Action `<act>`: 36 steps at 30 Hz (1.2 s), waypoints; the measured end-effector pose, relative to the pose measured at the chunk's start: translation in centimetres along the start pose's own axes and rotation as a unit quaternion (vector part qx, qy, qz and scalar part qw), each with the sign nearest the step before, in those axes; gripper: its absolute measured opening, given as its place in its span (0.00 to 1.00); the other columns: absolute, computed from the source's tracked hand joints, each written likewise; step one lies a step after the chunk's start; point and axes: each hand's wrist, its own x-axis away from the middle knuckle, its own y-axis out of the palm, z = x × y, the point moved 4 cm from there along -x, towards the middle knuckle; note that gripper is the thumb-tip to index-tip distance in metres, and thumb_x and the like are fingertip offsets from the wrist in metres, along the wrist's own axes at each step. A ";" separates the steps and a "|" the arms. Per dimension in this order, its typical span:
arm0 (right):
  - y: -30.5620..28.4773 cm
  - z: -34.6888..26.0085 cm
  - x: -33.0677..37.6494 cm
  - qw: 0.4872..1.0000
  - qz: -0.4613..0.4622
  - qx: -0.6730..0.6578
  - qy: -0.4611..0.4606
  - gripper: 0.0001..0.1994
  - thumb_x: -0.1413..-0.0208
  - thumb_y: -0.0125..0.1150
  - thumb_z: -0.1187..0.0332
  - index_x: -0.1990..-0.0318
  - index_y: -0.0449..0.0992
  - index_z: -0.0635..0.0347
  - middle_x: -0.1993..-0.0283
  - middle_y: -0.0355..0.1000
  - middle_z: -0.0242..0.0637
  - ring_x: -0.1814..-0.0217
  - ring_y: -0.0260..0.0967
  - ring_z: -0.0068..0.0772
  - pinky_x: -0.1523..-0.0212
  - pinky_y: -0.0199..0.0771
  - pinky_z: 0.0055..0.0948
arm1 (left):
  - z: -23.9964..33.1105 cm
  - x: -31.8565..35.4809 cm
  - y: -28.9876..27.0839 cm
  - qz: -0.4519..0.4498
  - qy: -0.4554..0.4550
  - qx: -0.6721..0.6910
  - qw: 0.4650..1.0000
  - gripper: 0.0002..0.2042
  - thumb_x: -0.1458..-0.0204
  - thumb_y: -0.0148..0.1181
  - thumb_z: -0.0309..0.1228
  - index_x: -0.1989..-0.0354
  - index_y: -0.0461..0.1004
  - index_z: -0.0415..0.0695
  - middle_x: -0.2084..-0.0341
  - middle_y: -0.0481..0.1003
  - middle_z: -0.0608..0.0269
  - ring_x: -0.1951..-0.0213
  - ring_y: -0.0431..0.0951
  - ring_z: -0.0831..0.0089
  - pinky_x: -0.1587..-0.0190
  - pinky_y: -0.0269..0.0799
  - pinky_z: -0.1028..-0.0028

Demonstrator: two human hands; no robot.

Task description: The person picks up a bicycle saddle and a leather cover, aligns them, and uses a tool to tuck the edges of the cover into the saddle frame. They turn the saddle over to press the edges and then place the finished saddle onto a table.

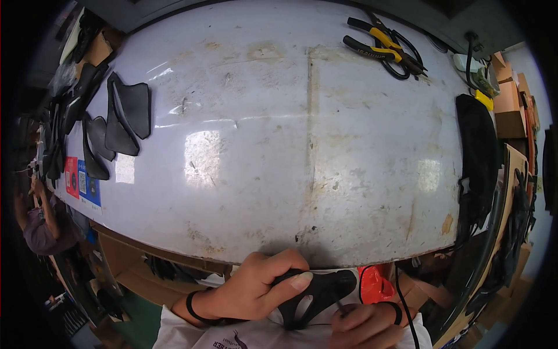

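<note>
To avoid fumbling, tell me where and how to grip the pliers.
Grip the pliers around both black-and-yellow handles, probably best from the left: they splay open that way, while the pointed nose aims rightward.

Room across tabletop [261, 151] middle, pliers [399, 56] far right, black pieces [135, 107] left

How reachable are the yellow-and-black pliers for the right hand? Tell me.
Likely not directly: the right hand seems busy with a slim tool, and the pliers lie across the table.
</note>
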 end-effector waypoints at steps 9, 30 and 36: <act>-1.2 1.1 -3.0 0.980 -0.188 -0.063 -0.028 0.19 0.41 0.72 0.52 0.58 0.71 0.56 0.63 0.71 0.39 0.67 0.75 0.37 0.67 0.81 0.40 | 0.2 -0.6 1.7 0.041 0.000 -0.074 0.996 0.14 0.41 0.69 0.33 0.54 0.72 0.40 0.80 0.77 0.60 0.80 0.79 0.68 0.76 0.72 0.71; 0.2 1.6 -6.1 0.962 -0.270 -0.034 0.013 0.14 0.37 0.65 0.67 0.69 0.68 0.62 0.77 0.70 0.36 0.80 0.71 0.33 0.75 0.81 0.38 | -0.6 0.8 1.5 -0.013 0.155 -0.166 0.974 0.17 0.39 0.65 0.39 0.74 0.69 0.42 0.92 0.66 0.60 0.89 0.71 0.59 0.85 0.66 0.63; 0.9 0.9 -4.0 0.984 -0.175 0.021 -0.007 0.12 0.39 0.66 0.69 0.70 0.69 0.63 0.77 0.70 0.38 0.80 0.72 0.35 0.75 0.81 0.38 | -0.6 0.8 0.9 -0.011 0.175 -0.197 0.965 0.20 0.42 0.69 0.40 0.80 0.68 0.44 0.92 0.64 0.61 0.89 0.70 0.62 0.85 0.65 0.65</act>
